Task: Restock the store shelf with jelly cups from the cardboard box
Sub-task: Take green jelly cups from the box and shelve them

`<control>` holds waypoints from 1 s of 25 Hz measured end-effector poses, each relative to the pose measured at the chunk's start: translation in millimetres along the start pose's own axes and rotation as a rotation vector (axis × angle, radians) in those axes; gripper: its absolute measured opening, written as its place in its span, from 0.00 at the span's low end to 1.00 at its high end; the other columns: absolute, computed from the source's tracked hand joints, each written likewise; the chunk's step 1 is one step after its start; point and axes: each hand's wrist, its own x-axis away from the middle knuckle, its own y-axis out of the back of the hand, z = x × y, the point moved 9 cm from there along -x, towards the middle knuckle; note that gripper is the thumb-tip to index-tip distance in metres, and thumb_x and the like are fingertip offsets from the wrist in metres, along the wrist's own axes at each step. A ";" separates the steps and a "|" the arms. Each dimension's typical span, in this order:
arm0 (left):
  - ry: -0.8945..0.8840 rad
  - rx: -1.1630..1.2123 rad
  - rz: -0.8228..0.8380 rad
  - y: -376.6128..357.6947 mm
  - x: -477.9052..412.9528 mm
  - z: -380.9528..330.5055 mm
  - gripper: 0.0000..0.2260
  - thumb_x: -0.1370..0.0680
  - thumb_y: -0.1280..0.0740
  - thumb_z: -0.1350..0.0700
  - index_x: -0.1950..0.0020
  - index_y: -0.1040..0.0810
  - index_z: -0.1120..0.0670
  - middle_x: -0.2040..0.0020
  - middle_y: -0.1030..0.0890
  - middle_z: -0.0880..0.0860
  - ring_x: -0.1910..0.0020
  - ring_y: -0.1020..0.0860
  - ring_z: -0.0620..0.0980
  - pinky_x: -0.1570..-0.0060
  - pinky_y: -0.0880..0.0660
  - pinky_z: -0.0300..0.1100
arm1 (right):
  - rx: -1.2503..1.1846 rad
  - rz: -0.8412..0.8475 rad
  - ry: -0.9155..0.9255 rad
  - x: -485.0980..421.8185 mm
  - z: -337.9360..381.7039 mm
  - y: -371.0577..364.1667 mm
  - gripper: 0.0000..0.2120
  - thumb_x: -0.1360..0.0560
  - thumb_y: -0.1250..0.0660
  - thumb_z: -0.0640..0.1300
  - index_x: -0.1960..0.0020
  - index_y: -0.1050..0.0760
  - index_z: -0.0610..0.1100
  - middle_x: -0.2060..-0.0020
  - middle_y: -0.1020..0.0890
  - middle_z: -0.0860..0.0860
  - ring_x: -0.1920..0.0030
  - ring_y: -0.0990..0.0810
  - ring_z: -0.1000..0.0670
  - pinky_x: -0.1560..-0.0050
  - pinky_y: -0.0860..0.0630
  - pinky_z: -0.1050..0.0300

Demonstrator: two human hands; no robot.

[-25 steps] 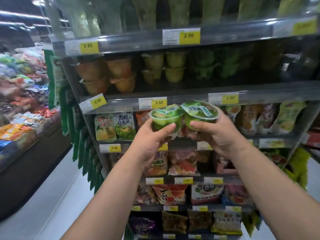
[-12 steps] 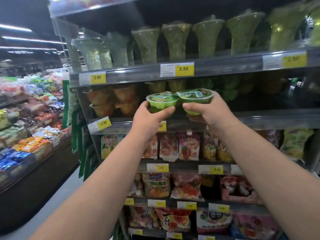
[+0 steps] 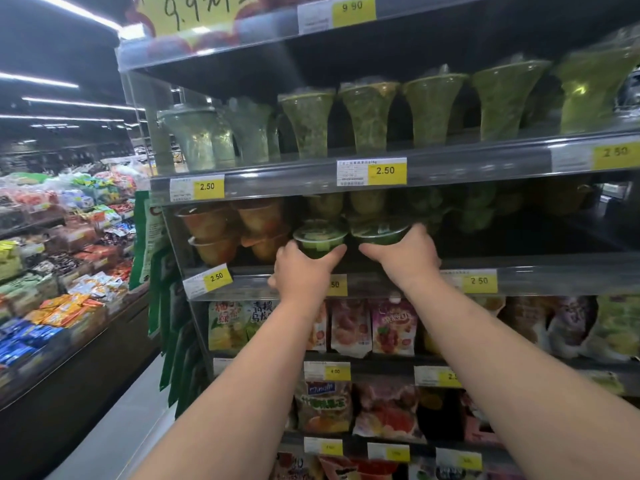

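My left hand (image 3: 304, 271) grips a green jelly cup (image 3: 319, 237) from below, and my right hand (image 3: 401, 254) grips a second green jelly cup (image 3: 379, 232) beside it. Both cups are inside the opening of the middle shelf (image 3: 540, 275), just past its front lip, in front of stacked yellow-green cups (image 3: 346, 204). Orange jelly cups (image 3: 228, 233) are stacked two high to the left. The cardboard box is out of view.
The shelf above carries tall green flared cups (image 3: 367, 116). Darker green cups (image 3: 474, 209) sit further right on the middle shelf, with dark open space at its far right. Snack pouches (image 3: 374, 327) hang on lower rows. An aisle display of packets (image 3: 52, 271) stands left.
Both hands have risen from pouch-row height and pushed forward, carrying the two green cups into the middle shelf opening. The camera has tilted up.
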 end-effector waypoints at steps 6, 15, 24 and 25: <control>0.043 -0.064 -0.004 -1.1 -12.7 8.7 0.32 0.33 0.31 0.30 0.40 0.22 0.52 0.41 0.21 0.53 0.36 0.28 0.57 0.37 0.37 0.59 | 0.146 -0.017 0.005 -0.4 8.8 -17.9 0.34 0.39 0.26 0.66 0.40 0.26 0.49 0.42 0.21 0.48 0.39 0.25 0.43 0.40 0.36 0.43; 0.032 -0.150 0.021 -4.0 -13.6 8.7 0.23 0.29 0.34 0.31 0.51 0.24 0.50 0.46 0.20 0.50 0.36 0.31 0.55 0.37 0.41 0.56 | 0.111 -0.088 -0.069 4.3 1.7 -21.7 0.29 0.36 0.26 0.64 0.41 0.24 0.52 0.39 0.22 0.48 0.32 0.36 0.39 0.40 0.39 0.43; 0.006 -0.130 0.037 -2.8 -10.0 8.5 0.22 0.28 0.33 0.34 0.45 0.23 0.49 0.44 0.20 0.49 0.34 0.31 0.54 0.34 0.41 0.58 | 0.115 -0.109 -0.051 8.9 1.2 -18.2 0.25 0.33 0.27 0.62 0.41 0.24 0.51 0.41 0.21 0.49 0.33 0.35 0.39 0.39 0.39 0.43; 0.001 -0.128 0.042 -2.0 -9.3 7.6 0.22 0.28 0.33 0.34 0.45 0.23 0.50 0.44 0.20 0.49 0.34 0.31 0.54 0.35 0.41 0.57 | 0.117 -0.105 -0.054 9.3 1.2 -18.4 0.25 0.33 0.27 0.62 0.41 0.24 0.51 0.41 0.21 0.49 0.33 0.35 0.39 0.39 0.39 0.43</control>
